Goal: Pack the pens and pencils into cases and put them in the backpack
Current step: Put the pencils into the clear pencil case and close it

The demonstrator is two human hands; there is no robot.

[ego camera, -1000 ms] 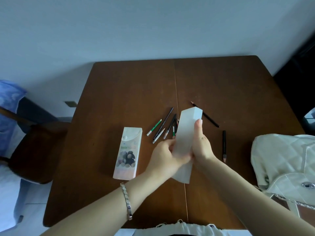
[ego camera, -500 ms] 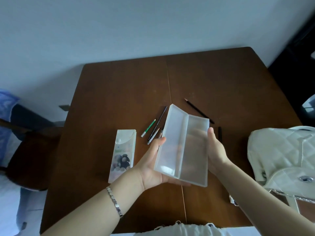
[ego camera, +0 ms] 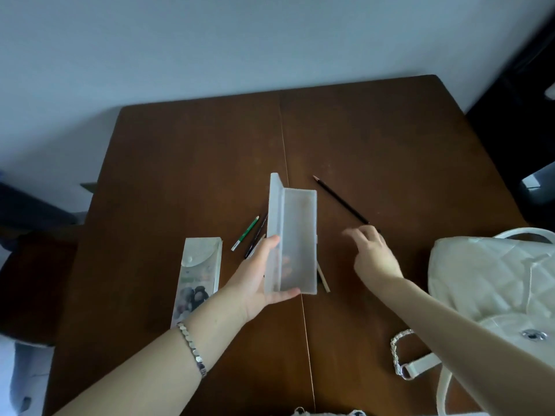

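Note:
A clear plastic pencil case [ego camera: 295, 235] stands open above the table, and my left hand [ego camera: 258, 277] grips its near left end, thumb on the lid edge and fingers underneath. My right hand [ego camera: 371, 252] hovers to the case's right, blurred, fingers spread, holding nothing. It is near the end of a black pencil [ego camera: 341, 201]. A green pen [ego camera: 244, 238] and dark pens [ego camera: 255, 240] lie left of the case, partly hidden by it. A wooden pencil [ego camera: 323, 279] shows below the case. A second, printed case [ego camera: 198, 277] lies shut at the left. The white quilted backpack [ego camera: 492, 280] sits at the right.
The brown wooden table [ego camera: 186, 151] has a seam down its middle. The backpack's chain strap [ego camera: 399, 352] lies on the table near my right forearm. A dark chair [ego camera: 36, 265] stands off the table's left edge.
The case went from shut to open. My right hand let go of it and moved right toward the black pencil. The left hand alone holds the case, its lid tilted up.

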